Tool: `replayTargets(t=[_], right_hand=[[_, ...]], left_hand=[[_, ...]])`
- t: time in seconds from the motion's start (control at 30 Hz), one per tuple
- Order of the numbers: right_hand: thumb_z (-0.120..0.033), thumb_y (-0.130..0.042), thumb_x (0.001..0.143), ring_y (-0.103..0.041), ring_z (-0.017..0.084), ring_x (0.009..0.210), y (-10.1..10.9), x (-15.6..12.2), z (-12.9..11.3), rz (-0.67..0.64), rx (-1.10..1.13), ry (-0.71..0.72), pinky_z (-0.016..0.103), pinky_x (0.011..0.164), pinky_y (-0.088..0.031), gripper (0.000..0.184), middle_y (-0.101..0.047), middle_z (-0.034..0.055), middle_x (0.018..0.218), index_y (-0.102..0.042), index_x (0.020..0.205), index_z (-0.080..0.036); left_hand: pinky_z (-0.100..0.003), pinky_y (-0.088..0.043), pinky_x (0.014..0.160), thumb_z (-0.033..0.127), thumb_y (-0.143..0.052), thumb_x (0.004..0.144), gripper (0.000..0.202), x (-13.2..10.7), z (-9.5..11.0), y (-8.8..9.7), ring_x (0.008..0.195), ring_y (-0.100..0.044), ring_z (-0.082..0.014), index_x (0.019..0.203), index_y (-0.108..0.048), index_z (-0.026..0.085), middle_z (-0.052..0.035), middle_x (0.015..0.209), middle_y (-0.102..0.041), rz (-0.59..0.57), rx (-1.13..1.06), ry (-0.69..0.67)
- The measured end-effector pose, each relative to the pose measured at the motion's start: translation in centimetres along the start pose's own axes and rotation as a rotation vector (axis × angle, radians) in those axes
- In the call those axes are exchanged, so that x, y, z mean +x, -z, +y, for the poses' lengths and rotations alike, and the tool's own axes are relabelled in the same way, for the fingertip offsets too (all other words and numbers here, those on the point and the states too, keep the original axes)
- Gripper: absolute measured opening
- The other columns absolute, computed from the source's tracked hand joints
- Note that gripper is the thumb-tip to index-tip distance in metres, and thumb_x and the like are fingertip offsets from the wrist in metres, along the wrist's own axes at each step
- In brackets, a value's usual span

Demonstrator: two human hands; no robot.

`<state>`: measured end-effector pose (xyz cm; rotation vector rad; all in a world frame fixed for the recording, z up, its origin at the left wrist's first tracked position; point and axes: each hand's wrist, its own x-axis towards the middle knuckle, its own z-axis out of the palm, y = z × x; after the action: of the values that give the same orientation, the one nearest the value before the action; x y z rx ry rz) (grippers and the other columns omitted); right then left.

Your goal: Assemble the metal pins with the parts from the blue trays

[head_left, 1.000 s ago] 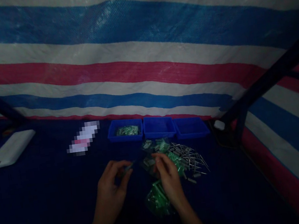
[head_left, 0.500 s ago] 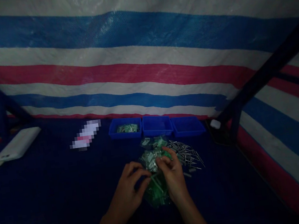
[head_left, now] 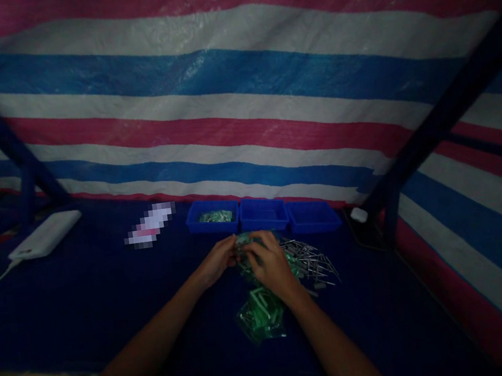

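Both hands have come together over the small pile in front of the blue bins. My left hand (head_left: 219,261) is closed, its fingertips pinching the left edge of a small clear plastic bag (head_left: 243,238). From the right, my right hand (head_left: 269,264) bends over the same bag with its fingers closed on it, hiding most of the bag and what is inside. Below the wrists lies a green plastic bag (head_left: 261,315) with pale strip-like pieces in it. Just right of my right hand, thin metal rods (head_left: 311,260) are heaped loosely.
Three blue bins stand in a row behind the pile; the left bin (head_left: 193,223) holds small greenish packets. A white power bank (head_left: 47,234) with a cable lies at the left. A small white case (head_left: 359,215) sits by the right frame post (head_left: 393,212). Striped sheeting (head_left: 204,114) closes off the back.
Both hands have moved forward, away from the green bag, to the small bags behind it. The green bag now lies uncovered. The camera view has shifted slightly.
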<state>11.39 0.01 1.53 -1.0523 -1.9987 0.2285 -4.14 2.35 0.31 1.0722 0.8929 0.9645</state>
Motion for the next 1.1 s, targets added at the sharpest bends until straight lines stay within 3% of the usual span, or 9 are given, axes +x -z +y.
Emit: replayTargets(t=[0.1,0.2,0.33,0.47,0.57,0.8,0.97,1.1], right_hand=[[-0.01,-0.05,0.077,-0.043,0.022,0.108,0.4,-0.8,-0.3,-0.047,-0.071,0.025,0.037,0.092,-0.04,0.02,-0.05,0.0099,0.11,-0.064,0.086,-0.02],[-0.017,-0.052,0.078,-0.041,0.024,0.11,0.5,-0.9,-0.3,-0.01,-0.088,-0.044,0.039,0.092,-0.039,0.016,-0.046,0.0109,0.113,-0.065,0.088,-0.019],[-0.028,-0.047,0.084,-0.051,0.018,0.09,0.7,-0.5,0.1,-0.021,-0.016,-0.157,0.033,0.083,-0.042,0.02,-0.052,0.0078,0.093,-0.065,0.087,-0.018],[-0.037,-0.041,0.087,-0.052,0.013,0.068,0.8,-0.1,0.5,0.005,0.07,-0.303,0.027,0.066,-0.039,0.035,-0.052,0.002,0.071,-0.061,0.066,-0.017],[-0.043,-0.039,0.086,-0.048,0.012,0.058,0.6,0.2,0.9,0.027,0.13,-0.387,0.025,0.057,-0.034,0.044,-0.048,-0.0004,0.057,-0.054,0.054,-0.017],[-0.04,-0.052,0.072,-0.054,0.014,0.058,-1.1,0.3,2.2,0.03,0.467,-0.527,0.025,0.055,-0.039,0.029,-0.063,0.0021,0.065,-0.064,0.077,-0.015],[-0.037,-0.056,0.065,-0.049,0.012,0.047,-1.9,0.5,2.6,0.085,0.651,-0.606,0.024,0.048,-0.038,0.021,-0.055,-0.002,0.051,-0.06,0.067,-0.016],[-0.037,-0.057,0.062,-0.052,0.013,0.048,-1.9,0.7,2.2,0.157,0.686,-0.642,0.025,0.049,-0.039,0.022,-0.056,-0.0018,0.051,-0.059,0.068,-0.016]], left_hand=[[-0.018,-0.028,0.052,0.039,-0.066,0.072,0.029,0.2,-0.5,0.6,0.058,-0.045,-0.0065,0.087,-0.061,0.015,0.0015,0.068,-0.053,-0.066,-0.012,0.014],[-0.018,-0.031,0.054,0.034,-0.067,0.071,0.026,0.3,-0.9,0.8,0.058,-0.044,-0.0059,0.09,-0.063,0.016,0.0018,0.069,-0.054,-0.017,-0.005,-0.044],[-0.023,-0.04,0.065,0.03,-0.065,0.072,0.026,0.6,-1.5,0.8,0.073,-0.052,-0.0103,0.095,-0.066,0.018,-0.0025,0.089,-0.059,0.066,0.121,-0.19],[-0.029,-0.04,0.087,0.023,-0.065,0.071,0.019,0.7,-2.1,1.3,0.102,-0.051,-0.0177,0.088,-0.07,0.018,-0.0058,0.107,-0.054,0.105,0.252,-0.367],[-0.034,-0.039,0.093,0.022,-0.066,0.069,0.019,0.7,-2.3,1.6,0.106,-0.051,-0.0199,0.087,-0.07,0.018,-0.0067,0.112,-0.052,0.107,0.269,-0.399],[-0.035,-0.041,0.092,0.021,-0.071,0.063,0.026,0.8,-2.3,1.1,0.109,-0.051,-0.0231,0.088,-0.065,0.018,-0.0072,0.128,-0.048,0.04,0.173,-0.368],[-0.031,-0.044,0.084,0.017,-0.071,0.062,0.034,0.9,-2.4,0.9,0.094,-0.058,-0.0182,0.094,-0.062,0.018,-0.0044,0.11,-0.059,-0.002,0.111,-0.332],[-0.029,-0.045,0.076,0.015,-0.073,0.059,0.037,0.4,-1.9,0.6,0.081,-0.059,-0.0161,0.094,-0.061,0.017,-0.0031,0.091,-0.064,-0.042,0.051,-0.288]])
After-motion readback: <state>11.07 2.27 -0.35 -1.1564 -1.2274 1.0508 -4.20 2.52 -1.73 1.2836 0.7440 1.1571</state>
